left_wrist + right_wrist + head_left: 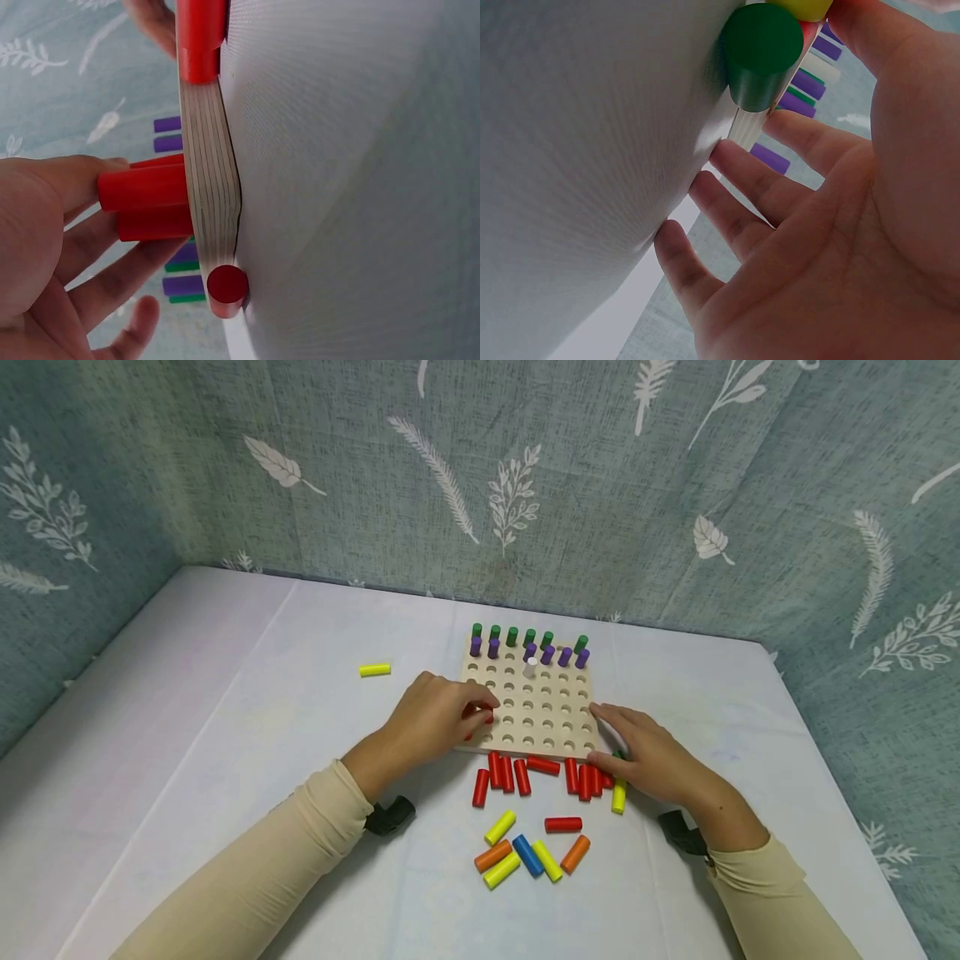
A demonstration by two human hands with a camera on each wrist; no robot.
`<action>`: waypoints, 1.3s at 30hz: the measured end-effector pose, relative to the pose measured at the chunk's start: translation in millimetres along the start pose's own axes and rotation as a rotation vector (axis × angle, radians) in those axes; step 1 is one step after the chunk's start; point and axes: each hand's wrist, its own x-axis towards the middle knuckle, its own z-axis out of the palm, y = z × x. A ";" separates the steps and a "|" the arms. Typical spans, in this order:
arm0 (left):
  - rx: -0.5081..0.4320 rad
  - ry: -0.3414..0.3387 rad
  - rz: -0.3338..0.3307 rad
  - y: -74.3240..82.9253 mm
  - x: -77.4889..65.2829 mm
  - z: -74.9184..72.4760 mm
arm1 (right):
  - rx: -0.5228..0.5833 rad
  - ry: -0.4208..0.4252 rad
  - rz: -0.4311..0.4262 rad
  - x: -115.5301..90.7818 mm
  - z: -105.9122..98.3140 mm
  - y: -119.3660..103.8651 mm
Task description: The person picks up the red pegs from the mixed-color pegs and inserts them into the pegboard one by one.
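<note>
A wooden peg board (555,753) with rows of holes lies on the table. My left hand (431,714) is at its near left part, pinching a red peg (490,717) between thumb and forefinger. In the left wrist view, several red pegs (142,187) stand close together in the board by those fingers. My right hand (652,752) touches the board's right edge with its fingers extended, thumb at the near right corner. Green pegs (512,636) and purple pegs (565,656) stand in the two far rows. One white peg (530,667) stands in front of them.
Loose red pegs (522,777) lie along the board's near edge. Closer to me are yellow pegs (502,870), orange pegs (576,854) and a blue peg (528,856). A green peg (761,52) lies by the right hand. Another yellow peg (375,669) lies far left. A patterned curtain (337,485) hangs behind.
</note>
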 end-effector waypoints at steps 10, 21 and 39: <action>-0.016 -0.027 -0.028 -0.3 0.9 -2.8 | 0.003 -0.001 0.013 -0.2 0.0 -0.2; 0.006 -0.007 -0.168 -20.1 1.8 -27.6 | 0.013 -0.007 0.005 1.1 -1.9 1.3; -0.001 -0.283 -0.322 -44.2 3.1 -24.1 | -0.001 0.003 0.020 1.0 0.2 3.3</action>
